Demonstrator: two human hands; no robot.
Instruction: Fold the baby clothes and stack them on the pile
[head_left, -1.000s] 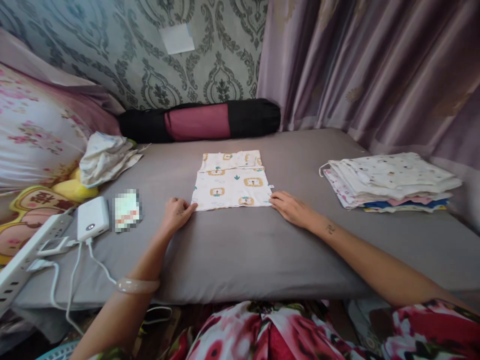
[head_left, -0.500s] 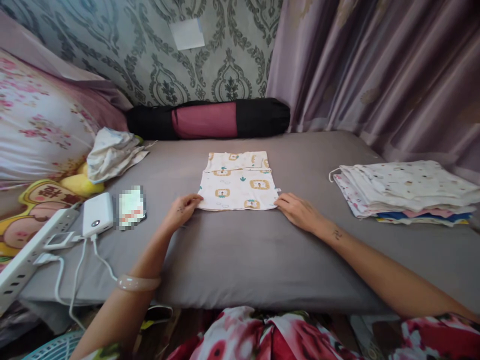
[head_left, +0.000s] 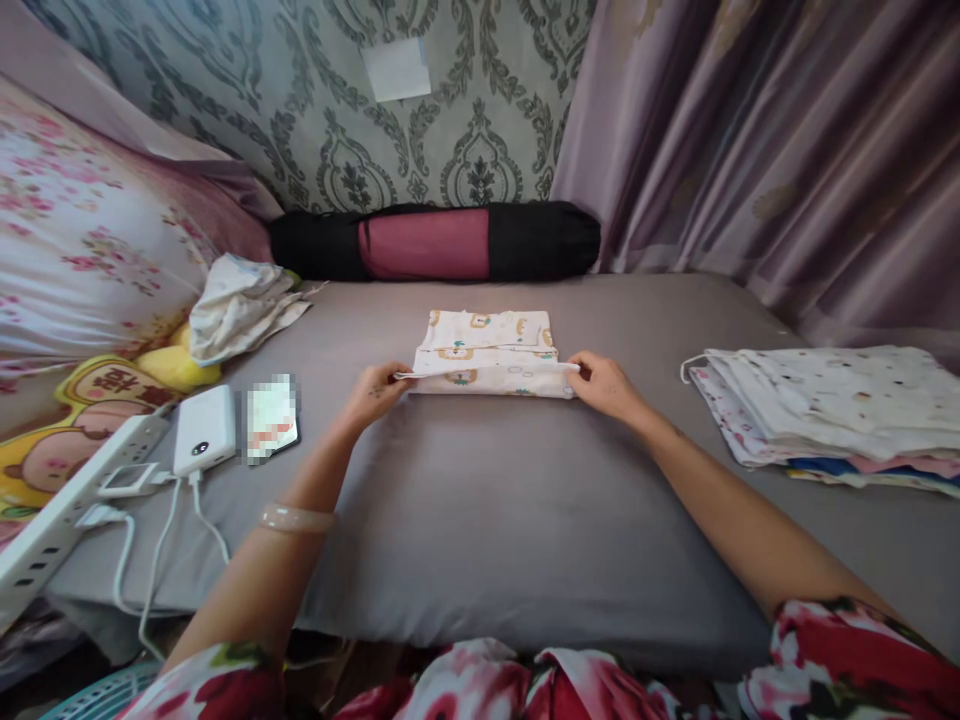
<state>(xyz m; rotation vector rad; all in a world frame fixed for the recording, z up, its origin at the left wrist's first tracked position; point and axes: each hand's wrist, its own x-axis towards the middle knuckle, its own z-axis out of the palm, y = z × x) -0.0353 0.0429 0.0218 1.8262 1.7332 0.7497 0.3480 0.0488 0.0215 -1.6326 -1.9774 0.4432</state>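
A small white cloth printed with yellow lion patches (head_left: pixel 487 345) lies in the middle of the grey mattress (head_left: pixel 495 500). Its near edge is lifted and folded away from me. My left hand (head_left: pixel 373 392) pinches the near left corner of that cloth, fingers closed on it. At the near right corner my right hand (head_left: pixel 606 385) grips the same edge. A pale bangle sits on my left wrist.
A stack of folded printed cloths (head_left: pixel 832 400) lies at the right. A crumpled white cloth (head_left: pixel 240 305) and yellow plush lie at the left by floral pillows. A white power bank (head_left: pixel 204 428), phone, cables and power strip (head_left: pixel 67 510) sit front left. A black-and-pink roll (head_left: pixel 435 242) lies along the wall.
Both hands have taken hold of the cloth's near corners and raised the near edge, carrying it away from me over the rest. The camera has shifted slightly left.
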